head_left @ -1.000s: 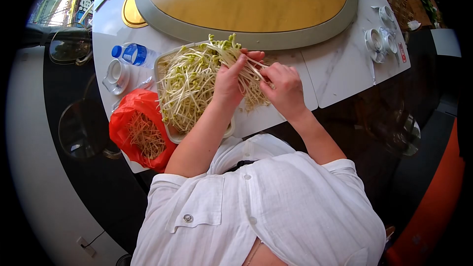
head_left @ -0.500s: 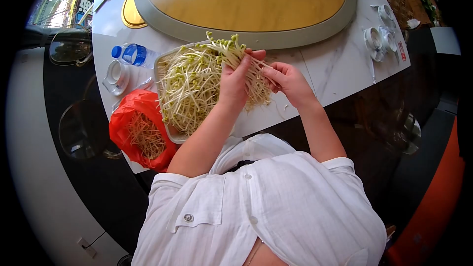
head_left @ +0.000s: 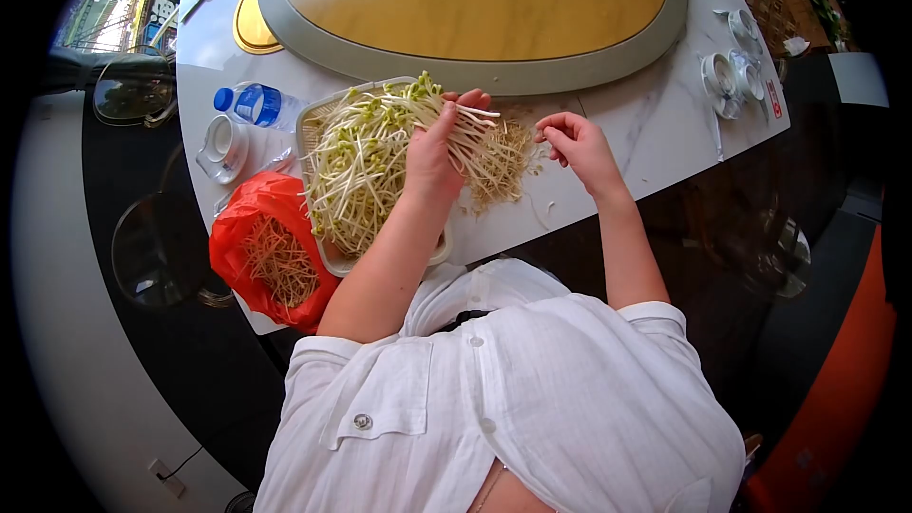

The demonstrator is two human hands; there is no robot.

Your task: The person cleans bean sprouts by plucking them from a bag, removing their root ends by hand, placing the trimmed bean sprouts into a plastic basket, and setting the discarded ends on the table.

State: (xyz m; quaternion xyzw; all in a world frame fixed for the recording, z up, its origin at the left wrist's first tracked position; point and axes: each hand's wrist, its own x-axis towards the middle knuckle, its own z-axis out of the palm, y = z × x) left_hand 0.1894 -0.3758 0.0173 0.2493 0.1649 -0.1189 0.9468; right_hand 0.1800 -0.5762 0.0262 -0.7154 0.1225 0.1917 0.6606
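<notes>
My left hand point(head_left: 433, 160) is closed around a bunch of bean sprouts point(head_left: 471, 137), their pale stems pointing right and yellow-green heads to the upper left. It is over the right side of a pale tray point(head_left: 303, 138) heaped with more bean sprouts point(head_left: 353, 166). My right hand point(head_left: 582, 150) is apart from the bunch, to its right, with thumb and fingertips pinched together. Whatever may be between those fingertips is too small to make out. Below and between the hands, a pile of thin brownish root ends point(head_left: 503, 169) lies on the table.
A red plastic bag point(head_left: 237, 228) with thin root ends inside stands left of the tray. Behind it are a white cup point(head_left: 222, 139) and a blue-labelled bottle point(head_left: 256, 104). A large grey-rimmed turntable point(head_left: 475, 76) fills the table's middle. More dishes point(head_left: 725, 85) stand at right.
My right hand has moved right, away from the sprouts it was touching. My left hand has shifted slightly left and down with the bunch, exposing more of the root-end pile.
</notes>
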